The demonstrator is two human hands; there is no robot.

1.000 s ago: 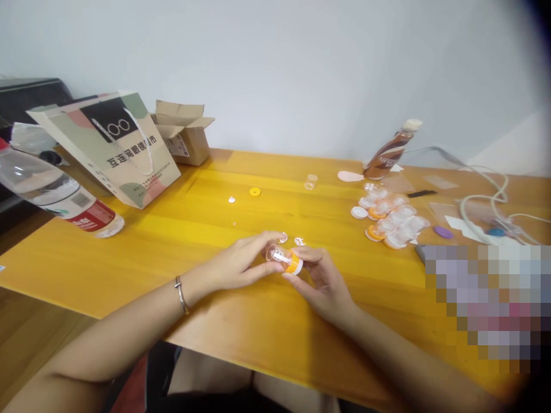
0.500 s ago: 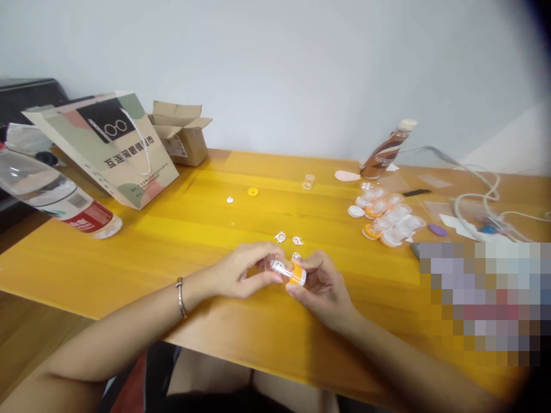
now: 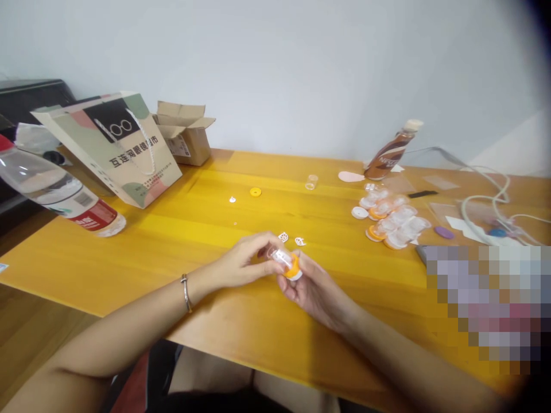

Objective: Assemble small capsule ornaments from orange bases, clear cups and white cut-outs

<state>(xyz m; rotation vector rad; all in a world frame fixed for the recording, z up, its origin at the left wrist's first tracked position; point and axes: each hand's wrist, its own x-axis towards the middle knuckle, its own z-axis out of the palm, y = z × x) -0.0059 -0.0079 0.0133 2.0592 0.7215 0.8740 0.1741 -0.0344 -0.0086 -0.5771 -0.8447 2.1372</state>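
Between both hands is a small clear plastic container with an orange and white base [image 3: 293,269], held tilted over the table. My left hand [image 3: 247,261] is closed round its clear end, where something white shows inside. The fingers of my right hand [image 3: 316,289] grip the orange and white end. Just beyond the hands lie two small white wheel-patterned pieces, one on the left [image 3: 283,237] and one on the right [image 3: 300,241]. Farther back are a yellow disc [image 3: 255,191], a tiny white part [image 3: 232,199] and a clear cup [image 3: 311,182].
Several clear containers with orange and white bases [image 3: 391,221] stand at right, near a white disc [image 3: 360,213], a purple disc [image 3: 443,232], a brown bottle [image 3: 390,155] and white cables [image 3: 495,198]. At left are a large bottle [image 3: 81,209], a paper bag [image 3: 129,149] and a cardboard box [image 3: 193,140].
My right hand has turned round the orange and white base, which now points more downward. My left hand stays at the clear end. The view has shifted slightly.
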